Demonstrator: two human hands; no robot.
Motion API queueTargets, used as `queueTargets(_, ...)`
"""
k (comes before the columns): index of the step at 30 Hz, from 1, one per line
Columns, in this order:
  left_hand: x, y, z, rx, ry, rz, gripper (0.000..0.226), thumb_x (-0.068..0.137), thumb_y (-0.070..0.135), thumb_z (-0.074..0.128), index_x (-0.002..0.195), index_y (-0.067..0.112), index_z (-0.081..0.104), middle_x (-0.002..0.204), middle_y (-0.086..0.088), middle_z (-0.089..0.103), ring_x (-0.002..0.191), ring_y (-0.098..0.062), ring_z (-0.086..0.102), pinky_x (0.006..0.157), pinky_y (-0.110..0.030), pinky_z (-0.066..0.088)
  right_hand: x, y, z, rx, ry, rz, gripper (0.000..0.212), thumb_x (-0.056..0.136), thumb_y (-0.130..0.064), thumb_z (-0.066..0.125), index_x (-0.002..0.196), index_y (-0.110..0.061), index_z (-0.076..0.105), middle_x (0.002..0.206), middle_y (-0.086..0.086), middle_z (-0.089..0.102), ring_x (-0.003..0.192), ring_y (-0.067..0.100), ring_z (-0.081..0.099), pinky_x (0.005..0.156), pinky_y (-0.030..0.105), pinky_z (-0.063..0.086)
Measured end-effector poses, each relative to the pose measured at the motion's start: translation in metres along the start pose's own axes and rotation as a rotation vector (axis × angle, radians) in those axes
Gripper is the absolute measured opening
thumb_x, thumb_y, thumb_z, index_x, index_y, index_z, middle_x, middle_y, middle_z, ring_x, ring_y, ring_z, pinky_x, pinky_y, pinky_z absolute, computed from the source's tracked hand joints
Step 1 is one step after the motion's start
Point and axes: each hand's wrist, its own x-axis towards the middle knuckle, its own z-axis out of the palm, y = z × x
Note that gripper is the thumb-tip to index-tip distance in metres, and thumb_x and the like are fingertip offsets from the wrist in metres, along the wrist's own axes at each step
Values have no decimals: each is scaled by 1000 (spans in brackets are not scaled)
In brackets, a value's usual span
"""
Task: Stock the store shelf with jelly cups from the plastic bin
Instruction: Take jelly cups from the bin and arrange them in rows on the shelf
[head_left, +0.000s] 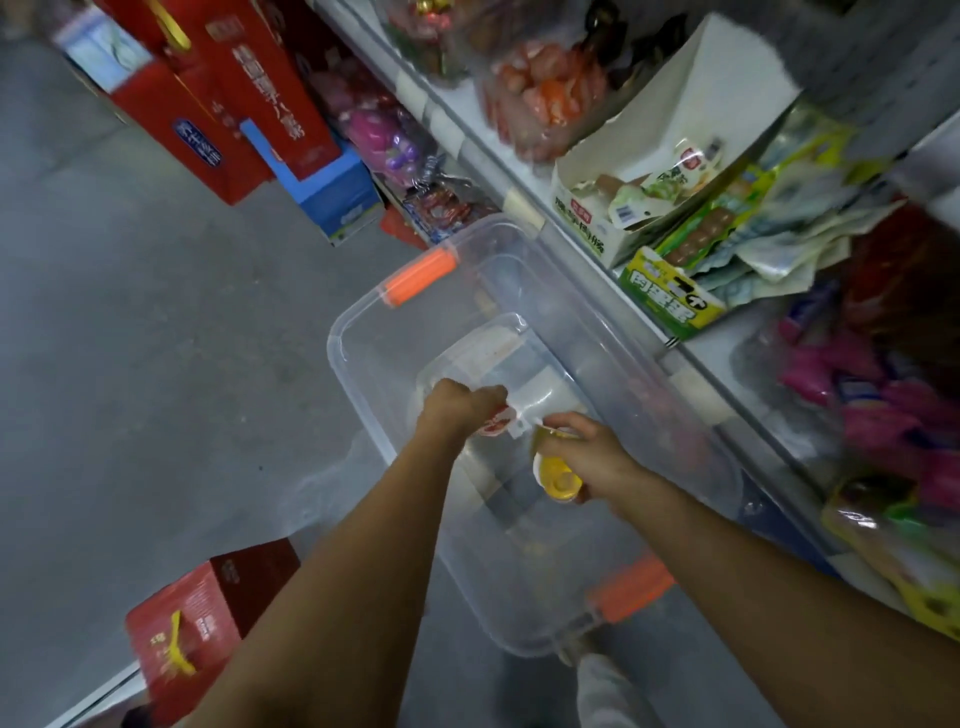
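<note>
Shop floor: plastic bin (363, 364) beside shelf (522, 205)
Left grip (457, 410) clasps red jelly cup (496, 422), right grip (589, 454) clasps yellow jelly cup (556, 475)

bin (374, 364): clear glossy plastic | latches (420, 277): orange plastic | floor (156, 338): matt grey

A shop aisle: a long shelf (727, 353) carries bagged snacks (550, 98) and an open display carton (691, 104), with red gift boxes (260, 98) stacked on the grey floor (130, 338). Blurred strips (523, 203) along the shelf edge are probably price tags.
</note>
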Motion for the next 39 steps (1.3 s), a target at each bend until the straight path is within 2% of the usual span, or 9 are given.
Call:
queueTargets(3,-55,-2,-3,-317,-52,-45,26,82,36,68,85,11,64,87,-12,64,70,-21,56,63,-26,45,-38,-8,-8,71,2,-84,23,82,-29,72,104,-30,66,96,-2,63,75,20,62,57,30,50)
queueTargets(7,-138,-8,-1,-764,-251,-153,23,87,35,56,90,12,61,91,-11,65,85,-23,61,67,-34,49,-105,-2,-7,150,-7,-171,23,80,-25,72,100,-37,68,102,3,68,81,21,65,55,27,52)
queueTargets(11,-212,-27,7,-918,-272,-83,23,88,34,52,82,13,58,75,-8,58,71,-22,56,65,-30,48,-183,17,-4,153,4,-316,31,73,-21,74,100,-36,73,106,9,71,92,24,70,81,41,59)
queueTargets(17,-294,-62,18,-1084,-277,-65,40,85,39,49,112,12,61,99,-14,64,93,-31,64,70,-42,56,-306,53,-15,98,104,-404,60,54,-42,76,111,-34,63,108,2,67,96,20,67,89,39,55)
queueTargets(21,-352,-65,33,-1041,-319,30,24,81,32,47,97,16,56,91,-12,60,77,-30,62,54,-44,56,-374,72,-38,227,141,-403,21,76,-22,74,93,-11,70,83,5,69,69,13,65,62,26,56)
queueTargets(23,-384,-63,37,-1017,-334,67,18,83,33,48,84,17,56,74,-7,59,60,-25,61,52,-33,54,-402,81,-56,350,201,-392,24,76,-19,73,92,-3,70,79,11,67,59,18,63,53,25,51)
queueTargets(30,-505,-53,65,-664,-584,297,32,95,32,48,69,11,48,42,-4,49,29,-15,46,31,-12,35,-494,137,-138,637,400,-429,20,87,-21,67,101,-7,61,90,19,67,71,30,67,68,45,56)
queueTargets(34,-582,-47,101,-436,-561,554,36,74,37,74,101,14,66,92,-14,68,74,-25,64,52,-28,50,-564,185,-195,657,464,-491,22,91,-20,64,105,-5,61,103,21,67,83,31,68,66,38,60)
queueTargets(39,-682,-53,168,-311,-608,826,46,82,19,75,125,16,58,108,-9,68,82,-19,69,63,-28,54,-655,255,-265,668,618,-644,30,80,-15,76,107,-8,63,107,13,66,96,25,66,74,35,58)
